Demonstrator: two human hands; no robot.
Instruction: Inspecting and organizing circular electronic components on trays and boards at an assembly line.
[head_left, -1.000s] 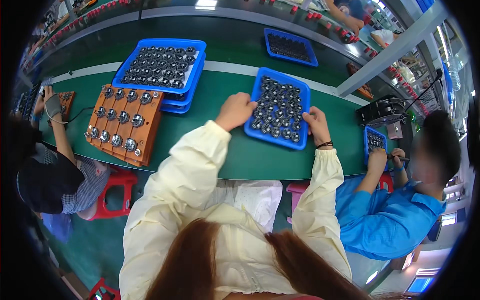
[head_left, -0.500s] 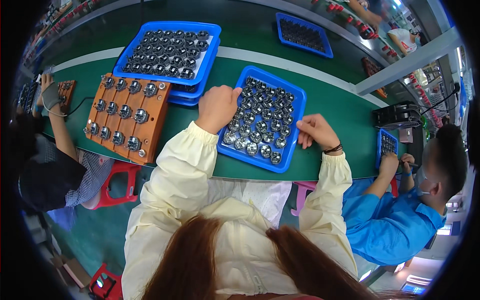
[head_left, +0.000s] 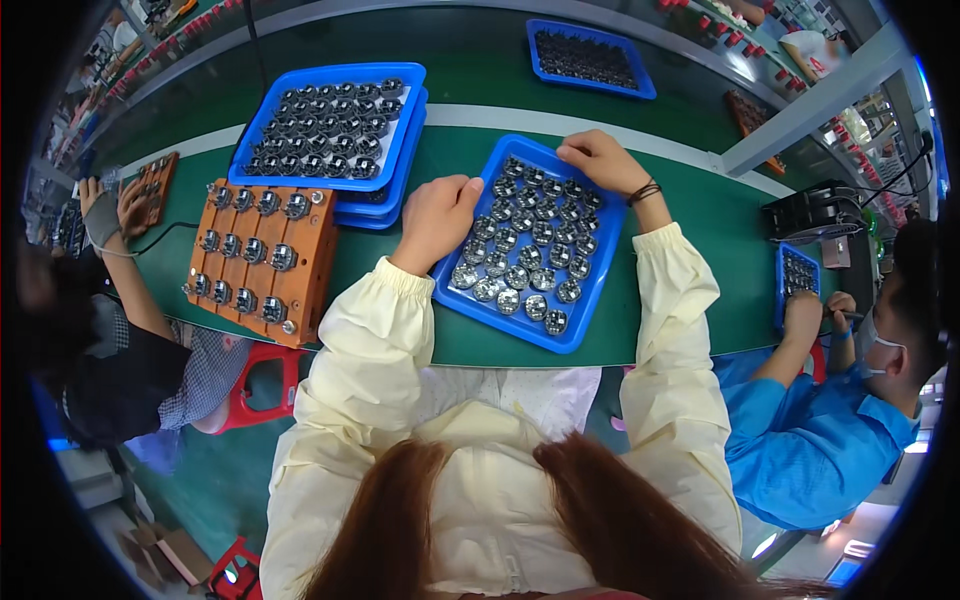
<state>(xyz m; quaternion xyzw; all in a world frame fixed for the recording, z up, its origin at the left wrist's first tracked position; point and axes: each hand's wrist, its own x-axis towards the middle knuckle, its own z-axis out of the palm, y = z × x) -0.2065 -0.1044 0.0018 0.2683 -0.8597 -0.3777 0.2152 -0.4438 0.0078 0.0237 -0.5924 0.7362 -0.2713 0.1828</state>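
Note:
A blue tray [head_left: 498, 322] lies at a slant on the green bench before me, holding rows of small round parts [head_left: 517, 277] with shiny, clear-looking tops. My left hand [head_left: 438, 218] is closed at its left side, the thumb over the rim and the fingers folded beneath, partly hidden. At the far right corner, my right hand [head_left: 603, 163] has its thumb and fingers pinched together over the rim. Whether it grips the rim or a small part cannot be made out.
An orange-brown fixture block [head_left: 317, 240] carrying round parts stands left, beside stacked blue trays [head_left: 416, 130] of black parts. Another blue tray [head_left: 645, 85] lies beyond. Co-workers sit at both sides; the right one, in a blue shirt [head_left: 800, 440], handles a small tray [head_left: 783, 318].
My right hand has moved from the tray's right side away to its far right corner, its fingers now pinched. The left hand stays at the left rim. The view has shifted slightly.

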